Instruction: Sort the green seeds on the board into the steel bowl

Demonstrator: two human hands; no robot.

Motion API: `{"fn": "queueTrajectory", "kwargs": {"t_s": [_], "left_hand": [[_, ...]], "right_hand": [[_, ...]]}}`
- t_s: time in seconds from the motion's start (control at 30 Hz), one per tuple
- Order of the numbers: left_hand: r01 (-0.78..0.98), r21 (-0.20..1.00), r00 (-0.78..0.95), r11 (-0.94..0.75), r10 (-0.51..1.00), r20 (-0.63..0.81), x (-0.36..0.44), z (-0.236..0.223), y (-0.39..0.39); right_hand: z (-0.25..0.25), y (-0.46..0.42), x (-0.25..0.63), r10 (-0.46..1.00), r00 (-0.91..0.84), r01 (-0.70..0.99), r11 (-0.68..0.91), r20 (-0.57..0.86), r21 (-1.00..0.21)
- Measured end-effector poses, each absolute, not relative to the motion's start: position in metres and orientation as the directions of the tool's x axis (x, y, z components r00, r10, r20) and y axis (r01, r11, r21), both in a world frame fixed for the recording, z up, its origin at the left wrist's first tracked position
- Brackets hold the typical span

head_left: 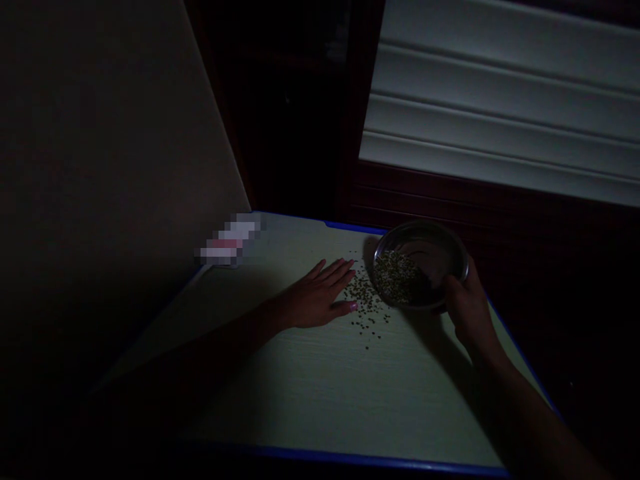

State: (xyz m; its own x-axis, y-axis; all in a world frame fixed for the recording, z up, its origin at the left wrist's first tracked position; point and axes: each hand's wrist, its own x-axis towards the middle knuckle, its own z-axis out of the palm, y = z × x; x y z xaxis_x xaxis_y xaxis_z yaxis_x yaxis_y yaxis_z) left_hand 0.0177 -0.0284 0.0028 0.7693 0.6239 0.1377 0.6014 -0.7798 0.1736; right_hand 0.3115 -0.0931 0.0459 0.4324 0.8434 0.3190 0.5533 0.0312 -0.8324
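My right hand [467,310] grips the rim of a round metal bowl [440,250], which tilts toward the left above the table. Small seeds or grains [397,275] are heaped at the bowl's lower left side; their exact kind is too dim to make out. More of them lie scattered [367,300] on the tabletop just left of the bowl. My left hand [327,293] rests flat beside this scatter, fingers stretched out and pointing right, the fingertips at its left edge.
The pale table [320,400] has a blue edge. A blurred-out white and pink item [227,243] lies at its far left corner, by a wall [125,120]. Behind the table stand dark wooden framing [400,190] and white slatted panels [500,100]. The room is dim.
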Motion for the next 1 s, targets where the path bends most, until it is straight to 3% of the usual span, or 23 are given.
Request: {"fn": "queueTrajectory", "kwargs": {"t_s": [0.6, 1.0], "left_hand": [[0.559, 0.160, 0.805, -0.814, 0.579, 0.131, 0.015, 0.006, -0.029], [0.556, 0.162, 0.802, -0.815, 0.577, 0.153, 0.015, 0.009, -0.029]], "right_hand": [[0.035, -0.088, 0.336, 0.806, 0.430, 0.616, 0.069, 0.408, -0.785], [0.038, -0.089, 0.345, 0.788, 0.473, 0.630, 0.009, 0.394, -0.776]]}}
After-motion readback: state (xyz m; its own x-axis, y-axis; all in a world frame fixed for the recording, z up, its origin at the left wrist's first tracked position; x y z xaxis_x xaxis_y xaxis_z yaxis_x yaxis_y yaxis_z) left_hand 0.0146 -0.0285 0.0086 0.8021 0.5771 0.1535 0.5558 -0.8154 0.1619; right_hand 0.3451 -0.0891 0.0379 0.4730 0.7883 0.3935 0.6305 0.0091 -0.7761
